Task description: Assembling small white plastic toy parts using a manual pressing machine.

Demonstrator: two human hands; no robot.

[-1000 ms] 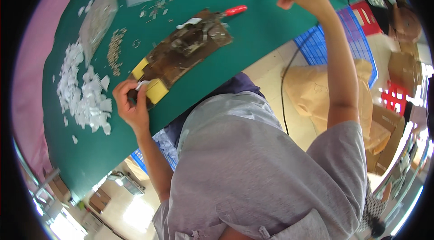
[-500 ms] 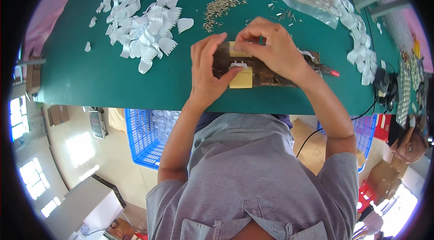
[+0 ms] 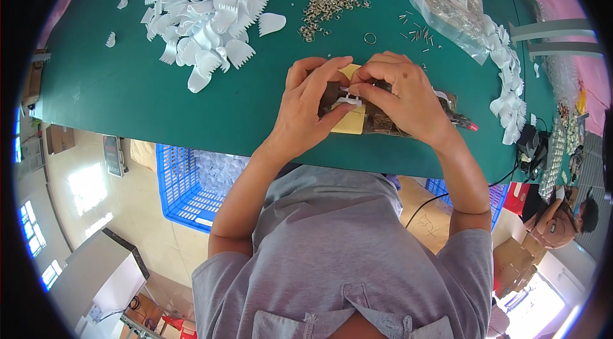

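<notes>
Head view: both hands are positioned over a dark brown block (image 3: pixel 383 123) near the front edge of a green counter (image 3: pixel 134 99). A small white plastic piece (image 3: pixel 350 101) is located at the left end of the block, between the fingertips of the two hands and just beside a yellow pad (image 3: pixel 348 124). A second yellow pad (image 3: pixel 349 69) shows on the far side of the piece, partly covered by fingers. Left hand (image 3: pixel 311 99): the thumb touches the white piece from the near side, and the fingers curve around the far side; whether they close on it cannot be determined. Right hand (image 3: pixel 397 91): the thumb and forefinger bend toward each other at the same piece; the contact is too small to confirm a grip. A tool with a red tip (image 3: pixel 474 126) projects at the block's right end. Beyond the hands lie a heap of small metal clips (image 3: pixel 329 10), a metal ring (image 3: pixel 370 38) and scattered metal pins (image 3: pixel 419 35). White toothed scrapers (image 3: pixel 217 29) are heaped at the far left. A clear bag of small parts (image 3: pixel 447 10) lies at the far right, beside a row of white pieces (image 3: pixel 509 87). Below the counter's front edge, at left, stands a blue basket (image 3: pixel 171 186).
</notes>
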